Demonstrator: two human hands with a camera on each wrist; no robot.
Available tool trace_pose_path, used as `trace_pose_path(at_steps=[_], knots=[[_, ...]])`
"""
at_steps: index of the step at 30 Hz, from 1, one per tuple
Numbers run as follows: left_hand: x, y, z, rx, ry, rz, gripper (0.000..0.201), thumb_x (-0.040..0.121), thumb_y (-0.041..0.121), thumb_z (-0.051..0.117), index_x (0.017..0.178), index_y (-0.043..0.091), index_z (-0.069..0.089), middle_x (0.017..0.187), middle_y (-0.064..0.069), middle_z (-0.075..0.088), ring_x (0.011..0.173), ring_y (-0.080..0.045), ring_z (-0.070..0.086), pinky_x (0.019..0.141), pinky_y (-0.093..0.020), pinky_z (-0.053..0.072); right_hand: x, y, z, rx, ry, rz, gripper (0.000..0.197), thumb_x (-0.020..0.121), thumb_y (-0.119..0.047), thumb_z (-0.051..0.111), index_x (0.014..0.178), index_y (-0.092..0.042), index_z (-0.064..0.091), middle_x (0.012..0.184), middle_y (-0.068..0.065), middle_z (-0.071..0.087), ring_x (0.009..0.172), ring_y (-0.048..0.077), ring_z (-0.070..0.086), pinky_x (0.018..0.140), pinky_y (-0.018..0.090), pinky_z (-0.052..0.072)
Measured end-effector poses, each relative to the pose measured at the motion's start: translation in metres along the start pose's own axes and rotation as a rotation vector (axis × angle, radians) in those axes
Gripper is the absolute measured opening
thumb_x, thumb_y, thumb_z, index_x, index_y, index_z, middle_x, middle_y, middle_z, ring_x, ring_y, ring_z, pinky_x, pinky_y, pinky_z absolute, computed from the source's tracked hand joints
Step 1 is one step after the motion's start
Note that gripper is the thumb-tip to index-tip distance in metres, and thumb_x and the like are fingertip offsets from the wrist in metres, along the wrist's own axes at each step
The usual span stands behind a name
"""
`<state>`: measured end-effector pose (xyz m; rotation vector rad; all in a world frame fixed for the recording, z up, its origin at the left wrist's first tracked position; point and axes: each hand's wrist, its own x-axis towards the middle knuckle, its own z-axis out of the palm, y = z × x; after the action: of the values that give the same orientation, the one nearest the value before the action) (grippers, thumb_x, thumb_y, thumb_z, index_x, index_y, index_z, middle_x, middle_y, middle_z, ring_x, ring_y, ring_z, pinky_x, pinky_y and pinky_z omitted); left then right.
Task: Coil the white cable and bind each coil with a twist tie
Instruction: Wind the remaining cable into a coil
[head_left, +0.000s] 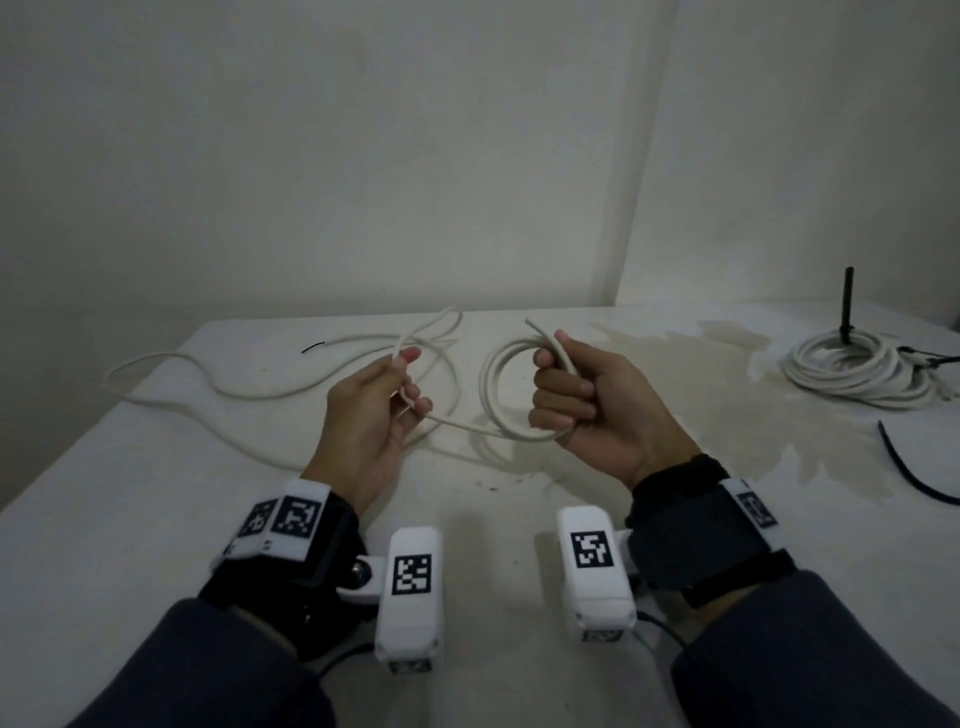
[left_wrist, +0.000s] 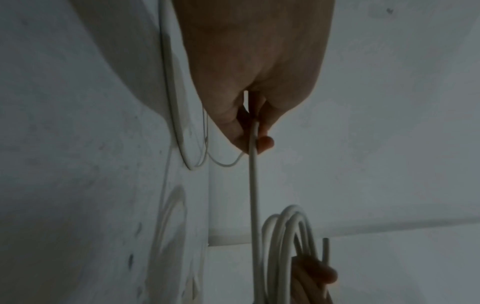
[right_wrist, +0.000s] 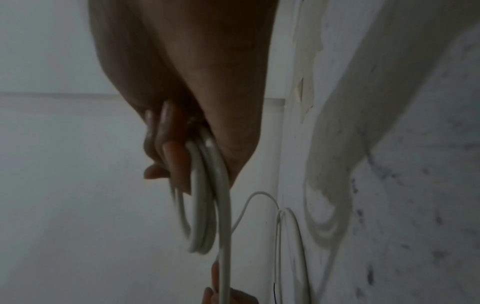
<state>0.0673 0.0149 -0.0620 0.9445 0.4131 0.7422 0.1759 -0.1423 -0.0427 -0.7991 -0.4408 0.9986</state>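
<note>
My right hand (head_left: 569, 400) grips a small coil of white cable (head_left: 498, 384), its fingers curled round several loops (right_wrist: 205, 205); the cable's cut end (head_left: 540, 328) sticks up past the thumb. One strand runs from the coil to my left hand (head_left: 384, 405), which pinches the cable (left_wrist: 253, 144) between thumb and fingers. The loose length (head_left: 234, 387) trails in bends over the white table (head_left: 156, 493) toward the far left. A thin black twist tie (head_left: 313, 347) lies on the table behind the left hand.
A bound-looking pile of coiled white cable (head_left: 857, 371) sits at the far right round a dark upright post (head_left: 848, 306). A black cable (head_left: 909, 473) lies at the right edge. A stain (head_left: 701, 364) spreads over the table's right half. Walls close off the back.
</note>
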Motion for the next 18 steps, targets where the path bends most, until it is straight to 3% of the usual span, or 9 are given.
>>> trace_pose_path(at_steps=[4,6,9,11,14,16,18], knots=[[-0.007,-0.001,0.006,0.08,-0.131,0.003,0.019,0.098,0.007,0.047,0.096,0.005,0.066,0.061,0.002,0.047,0.052,-0.006,0.044,0.048,-0.015,0.044,0.0,0.003,-0.003,-0.149,0.047,0.083,0.035,0.098,-0.032,0.039,0.071,-0.011,0.049,0.041,-0.009,0.023,0.03,0.004,0.02,0.034,0.018,0.02],[-0.01,0.0,0.007,0.112,-0.185,0.004,0.02,0.098,0.012,0.047,0.098,0.009,0.067,0.066,0.001,0.05,0.059,-0.007,0.05,0.056,-0.018,0.05,0.0,0.005,-0.001,-0.197,0.009,0.14,0.031,0.093,-0.032,0.043,0.069,-0.011,0.047,0.041,-0.01,0.023,0.03,0.004,0.02,0.033,0.018,0.018],[-0.014,0.001,0.006,0.164,-0.284,-0.044,0.022,0.098,0.021,0.046,0.103,0.016,0.067,0.088,-0.004,0.064,0.082,-0.016,0.064,0.078,-0.037,0.056,-0.001,0.008,0.003,-0.264,-0.031,0.19,0.032,0.092,-0.031,0.042,0.067,-0.012,0.044,0.041,-0.01,0.023,0.03,0.003,0.019,0.033,0.018,0.017],[-0.018,0.0,0.007,0.19,-0.387,-0.085,0.026,0.1,0.025,0.043,0.113,0.018,0.064,0.097,-0.01,0.068,0.086,-0.022,0.068,0.084,-0.047,0.055,0.0,0.011,0.007,-0.327,-0.044,0.206,0.037,0.098,-0.031,0.036,0.066,-0.012,0.042,0.04,-0.01,0.023,0.03,0.003,0.019,0.034,0.018,0.015],[-0.023,-0.002,0.011,0.288,-0.476,-0.095,0.031,0.101,0.026,0.041,0.124,0.019,0.06,0.084,-0.008,0.069,0.071,-0.018,0.067,0.069,-0.034,0.059,-0.001,0.013,0.011,-0.389,-0.039,0.213,0.041,0.101,-0.03,0.033,0.065,-0.012,0.041,0.04,-0.01,0.023,0.03,0.003,0.019,0.034,0.018,0.014],[-0.022,-0.003,0.013,0.319,-0.47,-0.103,0.031,0.101,0.025,0.043,0.126,0.018,0.06,0.072,-0.005,0.065,0.052,-0.012,0.055,0.05,-0.022,0.048,-0.002,0.013,0.014,-0.408,-0.045,0.216,0.041,0.101,-0.031,0.033,0.066,-0.012,0.041,0.04,-0.01,0.023,0.031,0.003,0.019,0.035,0.018,0.014],[-0.021,-0.004,0.015,0.263,-0.466,-0.149,0.032,0.1,0.022,0.042,0.125,0.013,0.061,0.064,-0.004,0.059,0.041,-0.008,0.038,0.04,-0.017,0.035,-0.003,0.013,0.016,-0.429,-0.054,0.21,0.041,0.101,-0.032,0.034,0.067,-0.011,0.042,0.04,-0.01,0.023,0.031,0.003,0.018,0.035,0.018,0.014]])
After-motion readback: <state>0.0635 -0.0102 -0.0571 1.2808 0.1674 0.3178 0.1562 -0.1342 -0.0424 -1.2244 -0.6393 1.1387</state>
